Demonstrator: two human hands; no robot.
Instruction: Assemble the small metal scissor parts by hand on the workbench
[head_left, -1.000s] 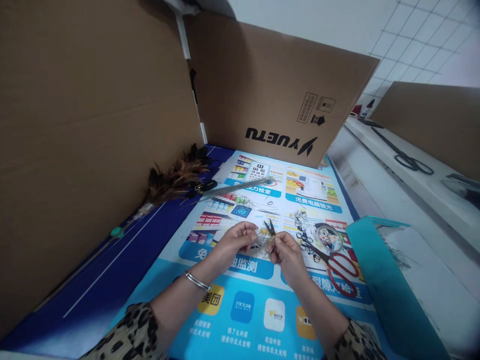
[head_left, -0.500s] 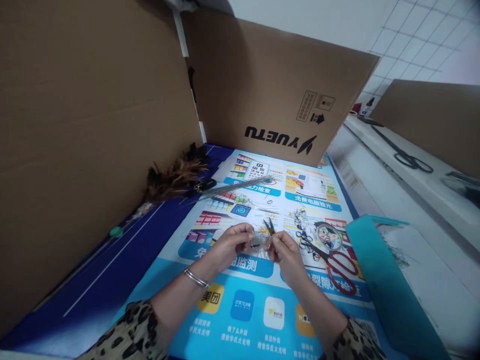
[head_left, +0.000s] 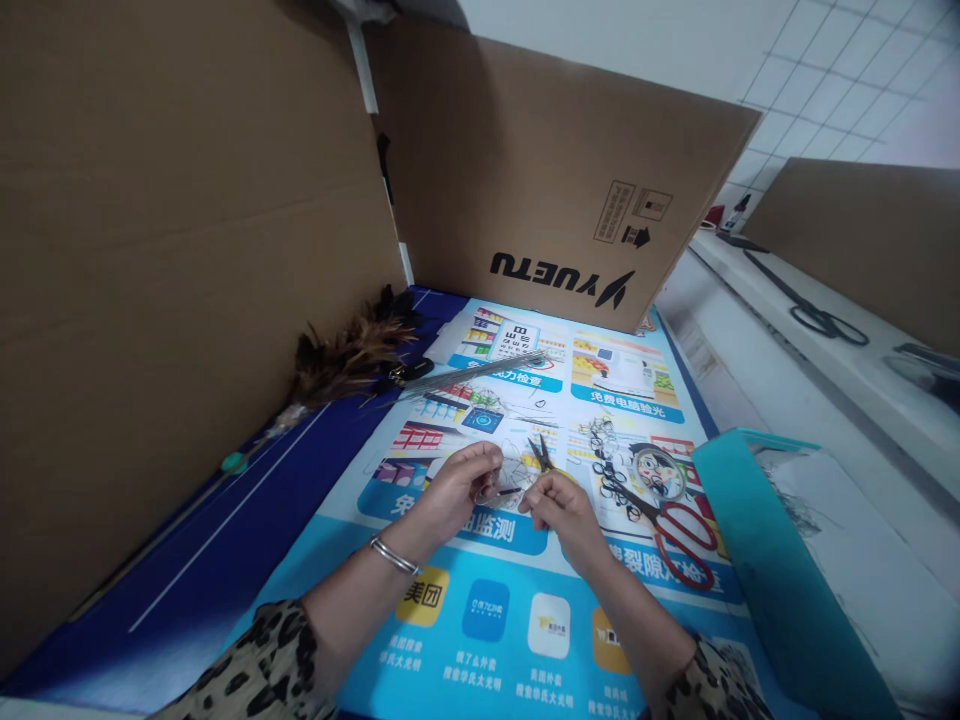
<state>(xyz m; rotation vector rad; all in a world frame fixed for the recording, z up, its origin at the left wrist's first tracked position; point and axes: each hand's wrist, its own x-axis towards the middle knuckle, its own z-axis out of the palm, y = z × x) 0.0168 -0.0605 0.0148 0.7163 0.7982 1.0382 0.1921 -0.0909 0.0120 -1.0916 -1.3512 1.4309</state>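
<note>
My left hand point(head_left: 459, 487) and my right hand point(head_left: 559, 508) meet low over the printed poster point(head_left: 510, 600) on the table. Both pinch a small piece of thin wire or thread point(head_left: 504, 492) stretched between their fingertips. It is too fine to name. Small thread snips point(head_left: 541, 455) with dark blades poke out just beyond my right hand; whether that hand holds them I cannot tell. A silver bangle point(head_left: 393, 557) sits on my left wrist. Loose bits of thin wire lie on the poster past my fingers.
Red-handled scissors point(head_left: 679, 535) lie right of my hands. A teal folder point(head_left: 772, 580) leans at the right. A feather duster point(head_left: 341, 365) and a bundle of metal rods point(head_left: 480, 372) lie at the back left. Cardboard walls point(head_left: 555, 170) enclose the left and back. Black scissors point(head_left: 814, 312) rest on the far right ledge.
Both hands have dropped slightly toward the poster and my right hand has shifted a little left. The small piece now shows stretched between the fingertips.
</note>
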